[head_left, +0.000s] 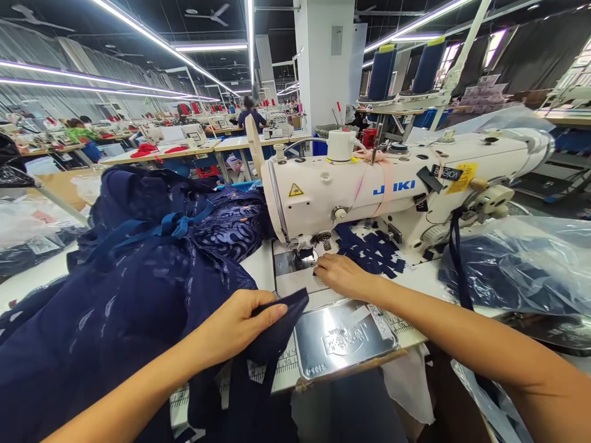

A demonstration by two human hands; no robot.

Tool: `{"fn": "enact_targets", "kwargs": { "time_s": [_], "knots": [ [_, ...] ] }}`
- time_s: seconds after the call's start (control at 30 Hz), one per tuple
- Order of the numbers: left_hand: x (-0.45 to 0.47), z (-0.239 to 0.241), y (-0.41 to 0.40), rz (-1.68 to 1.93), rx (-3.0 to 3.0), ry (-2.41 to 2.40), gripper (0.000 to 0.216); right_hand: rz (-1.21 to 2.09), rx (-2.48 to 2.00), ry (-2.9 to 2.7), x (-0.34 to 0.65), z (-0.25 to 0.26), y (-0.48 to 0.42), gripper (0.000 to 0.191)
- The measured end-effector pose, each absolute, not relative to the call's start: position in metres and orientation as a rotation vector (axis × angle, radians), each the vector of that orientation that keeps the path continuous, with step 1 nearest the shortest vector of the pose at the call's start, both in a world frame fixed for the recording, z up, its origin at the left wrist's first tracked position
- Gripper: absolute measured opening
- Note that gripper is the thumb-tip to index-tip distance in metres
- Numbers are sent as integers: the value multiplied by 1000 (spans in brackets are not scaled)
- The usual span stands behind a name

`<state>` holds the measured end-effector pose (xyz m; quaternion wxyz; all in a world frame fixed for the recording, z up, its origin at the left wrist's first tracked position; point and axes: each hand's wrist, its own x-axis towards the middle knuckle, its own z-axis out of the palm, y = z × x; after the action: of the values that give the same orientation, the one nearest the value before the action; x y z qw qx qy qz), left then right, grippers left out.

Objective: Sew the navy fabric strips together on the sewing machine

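My left hand [244,323] pinches the edge of a navy fabric piece [277,326] between thumb and fingers, in front of the sewing machine [318,197]. The fabric hangs over the table's front edge. My right hand [344,275] is closed beside the needle plate [287,264], just right of the presser foot. Its fingertips are bunched together; whatever they hold is too small or hidden to name. Behind that hand lie several small navy fabric strips [372,251]. A large heap of navy lace garments [138,295] with a blue ribbon bow [178,226] lies left of the machine.
A shiny metal tin lid [345,338] lies at the table's front, over a printed measuring scale [286,363]. To the right sits a clear plastic bag [526,264] with navy fabric inside. Navy thread cones [381,72] stand behind the machine. A person [252,114] works farther back.
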<state>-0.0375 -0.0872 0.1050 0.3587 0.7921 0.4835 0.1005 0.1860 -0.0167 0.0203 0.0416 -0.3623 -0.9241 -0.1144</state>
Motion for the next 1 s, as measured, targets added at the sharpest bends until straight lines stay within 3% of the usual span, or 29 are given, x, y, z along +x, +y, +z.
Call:
{"fn": "enact_targets", "kwargs": {
  "time_s": [0.1,0.2,0.37,0.57,0.77,1.0],
  "knots": [
    [-30,102,-80,374,2044,1310,35,-249,-1049,-2775,191,16,-12,20],
    [-10,93,-66,444,2557,1343,19,-266,-1020,-2800,192,17,-12,18],
    [18,58,-32,44,3347,1016,24,-453,-1082,-2872,185,22,-21,15],
    [-4,28,-28,62,3145,1130,26,-398,-1091,-2718,182,10,-12,17],
    [-17,28,-48,80,3087,1110,38,-268,-1192,-2567,174,0,2,6],
    [-10,27,-49,-56,3093,1149,38,-224,-1444,-2587,172,12,-9,9]
  ]
}}
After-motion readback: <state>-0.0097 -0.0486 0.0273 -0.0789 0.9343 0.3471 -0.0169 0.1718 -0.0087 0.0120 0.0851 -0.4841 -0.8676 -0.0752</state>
